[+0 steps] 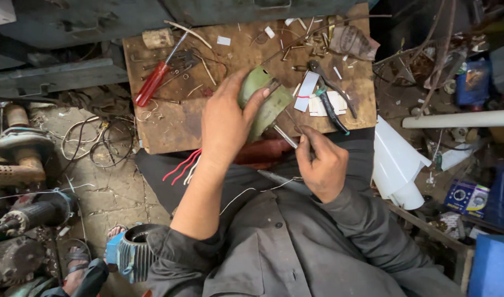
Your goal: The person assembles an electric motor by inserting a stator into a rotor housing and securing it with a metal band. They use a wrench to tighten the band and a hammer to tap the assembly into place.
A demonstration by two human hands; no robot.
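My left hand (pixel 225 122) grips a green metal housing (pixel 264 99), holding it tilted over the near edge of a worn wooden board (pixel 169 124). Red and white wires (pixel 181 165) trail out below that wrist. My right hand (pixel 319 163) pinches a thin metal rod-like tool (pixel 285 136) whose tip goes into the underside of the housing. A thin loose wire (pixel 246 192) lies across my lap beneath both hands.
On the board lie a red-handled screwdriver (pixel 155 78), black-handled pliers (pixel 330 93), white paper scraps (pixel 318 99) and small bits. Motor parts (pixel 26 214) and wire coils (pixel 100 140) sit on the floor at left. A white pipe (pixel 461 119) and blue boxes (pixel 491 264) are on the right.
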